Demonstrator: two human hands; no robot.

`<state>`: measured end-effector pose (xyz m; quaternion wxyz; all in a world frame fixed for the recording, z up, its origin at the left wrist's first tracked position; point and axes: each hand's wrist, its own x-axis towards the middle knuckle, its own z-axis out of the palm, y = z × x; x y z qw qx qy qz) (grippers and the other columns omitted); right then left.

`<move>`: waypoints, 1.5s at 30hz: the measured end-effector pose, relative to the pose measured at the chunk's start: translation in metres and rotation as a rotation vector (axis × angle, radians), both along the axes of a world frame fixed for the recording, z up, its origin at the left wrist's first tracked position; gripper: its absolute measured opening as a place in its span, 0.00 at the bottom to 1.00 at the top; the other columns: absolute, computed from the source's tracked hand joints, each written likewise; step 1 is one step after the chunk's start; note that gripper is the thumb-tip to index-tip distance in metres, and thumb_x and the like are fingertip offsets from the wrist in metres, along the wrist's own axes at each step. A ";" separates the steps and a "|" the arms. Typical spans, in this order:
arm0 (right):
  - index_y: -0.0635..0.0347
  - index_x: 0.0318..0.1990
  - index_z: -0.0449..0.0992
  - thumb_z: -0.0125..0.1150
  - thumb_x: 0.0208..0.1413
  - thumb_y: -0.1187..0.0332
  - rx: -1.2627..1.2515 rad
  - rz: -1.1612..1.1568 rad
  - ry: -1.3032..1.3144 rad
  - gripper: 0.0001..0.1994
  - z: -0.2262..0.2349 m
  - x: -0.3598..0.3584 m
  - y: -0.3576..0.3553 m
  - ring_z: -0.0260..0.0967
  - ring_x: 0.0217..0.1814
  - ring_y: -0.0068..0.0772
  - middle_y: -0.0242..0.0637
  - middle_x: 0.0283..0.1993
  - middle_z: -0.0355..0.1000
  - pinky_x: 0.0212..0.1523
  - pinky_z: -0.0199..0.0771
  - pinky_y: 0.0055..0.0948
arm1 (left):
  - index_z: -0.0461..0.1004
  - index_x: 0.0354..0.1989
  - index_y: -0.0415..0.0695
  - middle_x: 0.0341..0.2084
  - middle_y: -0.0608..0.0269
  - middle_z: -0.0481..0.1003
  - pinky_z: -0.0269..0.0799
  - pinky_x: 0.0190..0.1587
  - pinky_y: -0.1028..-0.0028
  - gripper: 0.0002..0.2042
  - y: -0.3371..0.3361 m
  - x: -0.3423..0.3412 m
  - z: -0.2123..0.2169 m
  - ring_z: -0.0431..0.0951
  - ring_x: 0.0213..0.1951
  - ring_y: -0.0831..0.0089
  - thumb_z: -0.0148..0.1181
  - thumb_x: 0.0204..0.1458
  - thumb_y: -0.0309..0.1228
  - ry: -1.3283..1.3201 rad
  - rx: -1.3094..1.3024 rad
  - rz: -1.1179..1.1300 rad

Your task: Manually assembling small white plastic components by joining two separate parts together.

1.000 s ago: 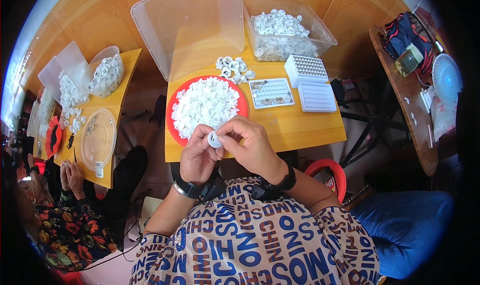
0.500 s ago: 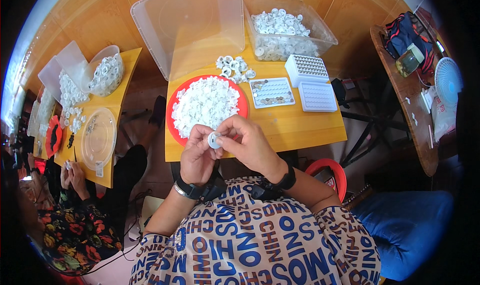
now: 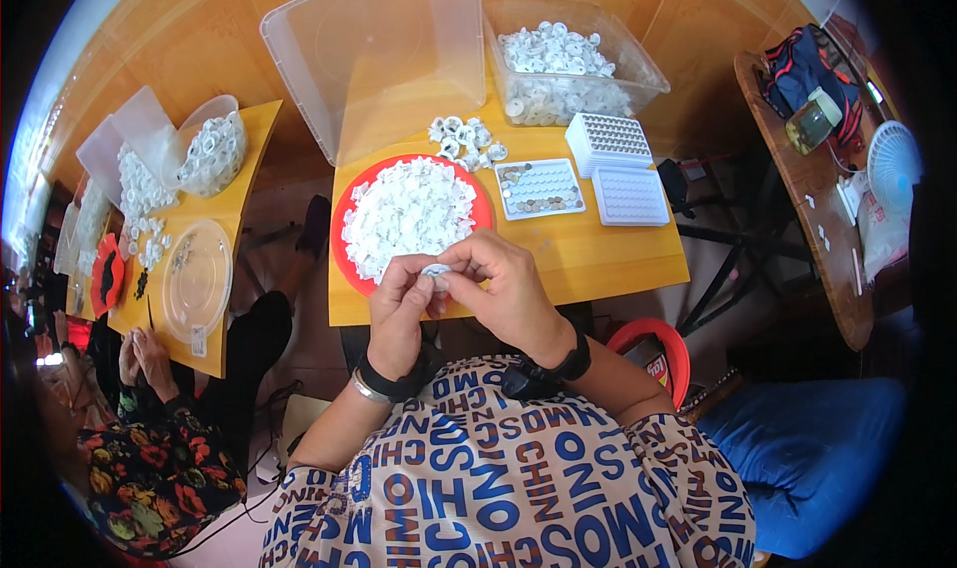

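Observation:
Between my two hands, over the near edge of the yellow table (image 3: 598,275), is a small round white plastic part (image 3: 436,269). The fingertips of my left hand (image 3: 399,309) pinch it on one side. The thumb and fingers of my right hand (image 3: 506,287) close on its other side and cover part of it. Just beyond my hands stands a round red tray (image 3: 485,201) heaped with small white plastic pieces (image 3: 407,214). Beyond it lies a loose group of white ring-shaped parts (image 3: 469,141). A shallow white tray (image 3: 538,187) with small round discs is to its right.
A clear bin (image 3: 638,81) of white parts stands at the back, beside an upright clear lid (image 3: 384,59). Stacked white trays (image 3: 608,141) and another white tray (image 3: 631,197) sit at the right. A co-worker's hands (image 3: 147,357) are at the left table (image 3: 214,357).
The round white part has tilted from facing me to lying flatter between my fingertips. My left hand has turned slightly and both hands stay over the table edge.

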<state>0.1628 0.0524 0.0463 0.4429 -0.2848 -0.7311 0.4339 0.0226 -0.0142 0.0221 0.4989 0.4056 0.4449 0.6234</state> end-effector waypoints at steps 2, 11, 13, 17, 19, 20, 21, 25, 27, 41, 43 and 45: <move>0.67 0.33 0.72 0.62 0.51 0.78 -0.038 0.011 0.002 0.04 0.001 0.000 -0.003 0.75 0.27 0.27 0.39 0.28 0.74 0.28 0.73 0.22 | 0.70 0.44 0.40 0.29 0.68 0.73 0.64 0.30 0.82 0.08 -0.004 0.002 -0.001 0.68 0.28 0.84 0.47 0.61 0.28 0.046 0.014 0.029; 0.66 0.32 0.72 0.62 0.51 0.77 -0.112 0.031 -0.019 0.05 -0.002 -0.001 -0.006 0.75 0.28 0.29 0.40 0.27 0.74 0.29 0.72 0.26 | 0.70 0.44 0.39 0.23 0.70 0.70 0.62 0.25 0.84 0.08 -0.007 0.003 0.004 0.65 0.23 0.86 0.47 0.62 0.28 0.255 0.010 0.092; 0.66 0.32 0.71 0.61 0.51 0.77 -0.037 0.005 -0.032 0.04 -0.003 -0.004 -0.007 0.75 0.28 0.30 0.40 0.27 0.74 0.29 0.72 0.27 | 0.70 0.43 0.39 0.22 0.70 0.70 0.62 0.25 0.84 0.08 -0.008 0.004 0.006 0.65 0.23 0.86 0.47 0.62 0.28 0.284 0.004 0.106; 0.66 0.32 0.70 0.60 0.52 0.76 -0.123 0.010 -0.007 0.05 -0.007 -0.006 0.001 0.74 0.27 0.30 0.41 0.26 0.74 0.28 0.71 0.27 | 0.67 0.46 0.39 0.24 0.68 0.70 0.62 0.25 0.85 0.08 -0.007 0.006 0.009 0.66 0.23 0.85 0.45 0.60 0.25 0.180 -0.061 0.058; 0.66 0.32 0.70 0.60 0.53 0.75 -0.220 0.044 0.011 0.05 -0.011 -0.005 0.005 0.73 0.27 0.29 0.40 0.27 0.74 0.28 0.71 0.26 | 0.66 0.47 0.39 0.25 0.67 0.71 0.63 0.25 0.85 0.09 -0.005 0.006 0.008 0.66 0.23 0.85 0.44 0.60 0.24 0.123 -0.070 0.017; 0.65 0.33 0.70 0.60 0.54 0.74 -0.242 0.050 0.009 0.05 -0.011 -0.004 0.007 0.73 0.26 0.26 0.39 0.25 0.74 0.27 0.71 0.25 | 0.65 0.48 0.39 0.26 0.67 0.71 0.63 0.25 0.84 0.10 -0.003 0.005 0.006 0.67 0.23 0.84 0.44 0.60 0.24 0.069 -0.091 -0.016; 0.65 0.33 0.70 0.59 0.54 0.74 -0.265 0.058 0.007 0.05 -0.011 -0.004 0.007 0.72 0.25 0.24 0.38 0.24 0.74 0.26 0.71 0.24 | 0.64 0.49 0.39 0.26 0.66 0.71 0.64 0.25 0.84 0.10 -0.002 0.003 0.004 0.68 0.24 0.83 0.43 0.59 0.23 0.015 -0.112 -0.047; 0.64 0.34 0.69 0.58 0.57 0.74 -0.366 0.147 0.011 0.05 -0.008 -0.004 0.008 0.69 0.25 0.15 0.31 0.25 0.71 0.24 0.69 0.17 | 0.63 0.49 0.39 0.27 0.64 0.71 0.66 0.27 0.83 0.11 0.003 -0.001 -0.002 0.70 0.25 0.81 0.43 0.58 0.22 -0.055 -0.112 -0.076; 0.64 0.33 0.68 0.59 0.57 0.74 -0.425 0.147 0.014 0.06 -0.007 -0.004 0.009 0.69 0.22 0.17 0.33 0.24 0.72 0.22 0.69 0.17 | 0.62 0.50 0.38 0.29 0.62 0.71 0.68 0.29 0.82 0.12 0.003 0.002 -0.002 0.71 0.27 0.79 0.43 0.57 0.21 -0.116 -0.114 -0.112; 0.64 0.30 0.69 0.57 0.58 0.71 -0.321 0.116 -0.042 0.07 -0.026 -0.008 0.015 0.65 0.21 0.16 0.30 0.21 0.69 0.22 0.65 0.22 | 0.62 0.49 0.39 0.25 0.64 0.71 0.66 0.26 0.84 0.13 0.002 -0.006 -0.005 0.69 0.22 0.80 0.46 0.55 0.21 -0.104 -0.193 -0.103; 0.64 0.32 0.71 0.57 0.58 0.70 -0.381 0.149 0.000 0.07 -0.026 -0.009 0.020 0.62 0.21 0.16 0.30 0.20 0.67 0.22 0.63 0.22 | 0.63 0.50 0.40 0.23 0.66 0.71 0.63 0.25 0.84 0.13 0.003 -0.008 -0.007 0.68 0.21 0.81 0.47 0.55 0.23 -0.067 -0.161 -0.080; 0.64 0.32 0.71 0.56 0.59 0.70 -0.293 0.066 -0.042 0.07 -0.020 -0.004 0.038 0.62 0.21 0.16 0.29 0.20 0.67 0.22 0.63 0.21 | 0.63 0.50 0.40 0.23 0.66 0.70 0.63 0.25 0.84 0.13 0.003 -0.009 -0.008 0.68 0.21 0.81 0.47 0.55 0.24 -0.082 -0.132 -0.042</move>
